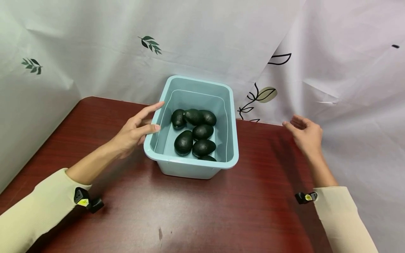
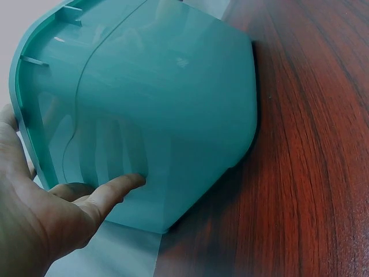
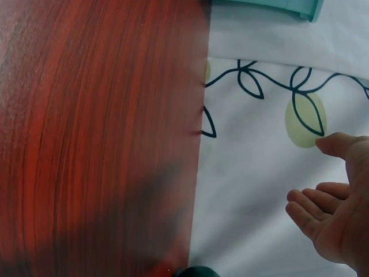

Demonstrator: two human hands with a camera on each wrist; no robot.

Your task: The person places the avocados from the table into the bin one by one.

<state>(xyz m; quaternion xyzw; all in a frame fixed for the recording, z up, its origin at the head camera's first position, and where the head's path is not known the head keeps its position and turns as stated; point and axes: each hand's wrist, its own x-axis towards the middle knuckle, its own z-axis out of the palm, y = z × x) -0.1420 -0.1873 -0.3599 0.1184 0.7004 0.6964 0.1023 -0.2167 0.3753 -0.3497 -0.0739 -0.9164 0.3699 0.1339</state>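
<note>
A light blue plastic bin [image 1: 193, 162] stands toward the back of the table, holding several dark green avocados [image 1: 183, 143]. My left hand [image 1: 134, 130] grips the bin's left rim. Its thumb and index finger reach over the rim, while other fingers sit lower, against the outer wall, as the left wrist view shows on the bin's side [image 2: 173, 98]. Well off to the right of the bin, my right hand [image 1: 306, 135] is raised near the table's right back edge. It holds nothing, with the thumb apart from loosely bent fingers, also seen in the right wrist view.
The reddish-brown wooden table [image 1: 190, 214] extends in front of the bin. A white cloth [image 1: 209, 38] with leaf prints hangs close behind the table and along its sides. Small black wrist cameras are worn on both sleeves.
</note>
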